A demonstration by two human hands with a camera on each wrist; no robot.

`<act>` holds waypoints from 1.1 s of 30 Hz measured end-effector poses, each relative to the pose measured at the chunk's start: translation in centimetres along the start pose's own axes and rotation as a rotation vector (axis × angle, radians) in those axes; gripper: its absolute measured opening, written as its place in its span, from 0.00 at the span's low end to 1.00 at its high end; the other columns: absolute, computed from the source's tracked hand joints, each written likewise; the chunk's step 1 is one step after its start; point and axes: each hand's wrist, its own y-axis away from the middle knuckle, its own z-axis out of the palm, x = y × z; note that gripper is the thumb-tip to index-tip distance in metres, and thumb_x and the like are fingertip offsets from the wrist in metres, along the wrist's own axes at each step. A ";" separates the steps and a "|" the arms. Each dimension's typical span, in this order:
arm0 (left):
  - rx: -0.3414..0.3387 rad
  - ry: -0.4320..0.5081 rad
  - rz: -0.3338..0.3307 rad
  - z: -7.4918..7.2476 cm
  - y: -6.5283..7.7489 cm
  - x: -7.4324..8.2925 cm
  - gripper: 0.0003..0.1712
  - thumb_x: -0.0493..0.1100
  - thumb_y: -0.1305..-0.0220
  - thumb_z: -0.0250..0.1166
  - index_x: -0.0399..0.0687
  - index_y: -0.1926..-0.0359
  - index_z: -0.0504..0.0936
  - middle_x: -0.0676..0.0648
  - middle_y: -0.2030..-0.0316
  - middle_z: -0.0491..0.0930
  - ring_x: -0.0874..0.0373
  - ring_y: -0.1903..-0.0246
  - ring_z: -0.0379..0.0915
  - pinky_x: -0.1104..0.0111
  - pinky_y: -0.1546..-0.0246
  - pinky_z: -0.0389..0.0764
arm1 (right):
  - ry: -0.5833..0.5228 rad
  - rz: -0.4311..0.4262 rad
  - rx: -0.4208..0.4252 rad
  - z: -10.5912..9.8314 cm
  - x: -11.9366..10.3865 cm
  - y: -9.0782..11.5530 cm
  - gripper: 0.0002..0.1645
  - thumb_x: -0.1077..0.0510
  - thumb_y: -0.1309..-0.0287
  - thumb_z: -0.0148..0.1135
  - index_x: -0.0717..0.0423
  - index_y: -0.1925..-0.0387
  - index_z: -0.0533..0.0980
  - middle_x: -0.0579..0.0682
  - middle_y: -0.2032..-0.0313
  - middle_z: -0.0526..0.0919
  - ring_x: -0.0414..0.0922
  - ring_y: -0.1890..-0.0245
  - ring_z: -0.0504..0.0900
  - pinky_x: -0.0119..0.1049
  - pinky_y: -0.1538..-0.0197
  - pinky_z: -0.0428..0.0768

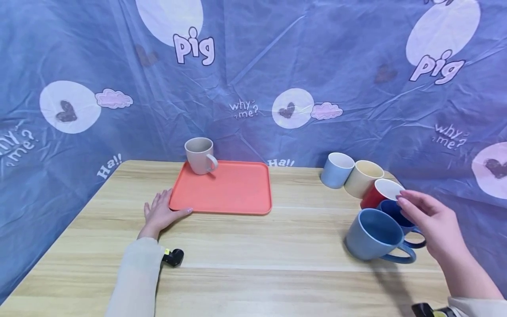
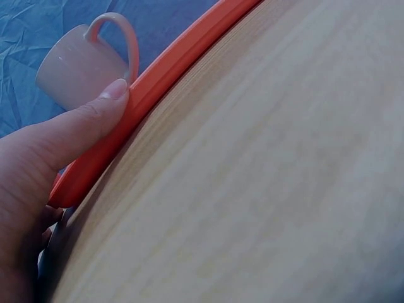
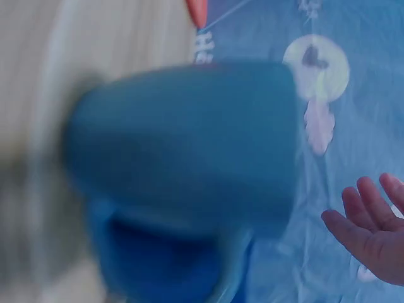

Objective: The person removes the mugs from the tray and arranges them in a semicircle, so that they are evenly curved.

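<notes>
My left hand [image 1: 162, 213] grips the near left corner of a coral-red tray [image 1: 222, 189]. Its thumb lies along the front rim, and the other fingers are at the left side. On the tray's far left corner stands a light grey mug [image 1: 198, 156], handle to the right. Over the mugs at the right, my right hand [image 1: 433, 222] hovers with loosely bent fingers and nothing in them. Nearest it are a dark blue mug [image 1: 390, 211] and a larger grey-blue mug [image 1: 368, 235], whose handle points right. The right wrist view shows that hand apart from the grey-blue mug [image 3: 183, 145].
Behind the two blue mugs, a red mug [image 1: 372, 197], a cream mug [image 1: 358, 180] and a light blue mug [image 1: 336, 171] form a slanting row on the wooden table [image 1: 257, 264]. A blue printed cloth [image 1: 245, 79] hangs at the table's back edge.
</notes>
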 end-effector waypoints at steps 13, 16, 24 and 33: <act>0.010 0.001 -0.002 0.3 -0.1 0.0 0.63 0.74 0.64 0.58 0.40 0.35 0.45 0.33 0.38 0.45 0.39 0.39 0.32 0.42 0.49 0.26 | 0.272 -0.057 -0.189 12.0 -2.9 -7.2 0.19 0.54 0.46 0.57 0.61 0.55 0.72 0.37 0.66 0.76 0.34 0.62 0.74 0.22 0.61 0.71; 0.017 -0.003 -0.005 0.2 -0.1 -0.1 0.63 0.74 0.64 0.58 0.40 0.35 0.46 0.33 0.38 0.45 0.39 0.39 0.32 0.43 0.49 0.25 | 0.197 0.006 -0.222 15.4 -2.9 -8.5 0.19 0.55 0.46 0.56 0.63 0.56 0.72 0.40 0.67 0.77 0.36 0.63 0.74 0.28 0.60 0.74; 0.008 0.004 -0.010 0.1 -0.2 -0.1 0.63 0.73 0.64 0.59 0.40 0.35 0.46 0.33 0.38 0.45 0.39 0.39 0.32 0.43 0.49 0.26 | 0.235 0.113 -0.269 22.7 -1.5 -11.7 0.22 0.55 0.46 0.56 0.66 0.53 0.71 0.58 0.57 0.75 0.45 0.62 0.71 0.37 0.61 0.73; 0.020 0.001 -0.009 0.2 -0.2 -0.1 0.64 0.74 0.65 0.58 0.41 0.35 0.46 0.34 0.38 0.45 0.40 0.39 0.31 0.43 0.49 0.25 | 0.194 0.188 -0.235 28.8 1.2 -14.5 0.19 0.55 0.49 0.58 0.64 0.58 0.74 0.56 0.61 0.76 0.49 0.62 0.73 0.37 0.65 0.73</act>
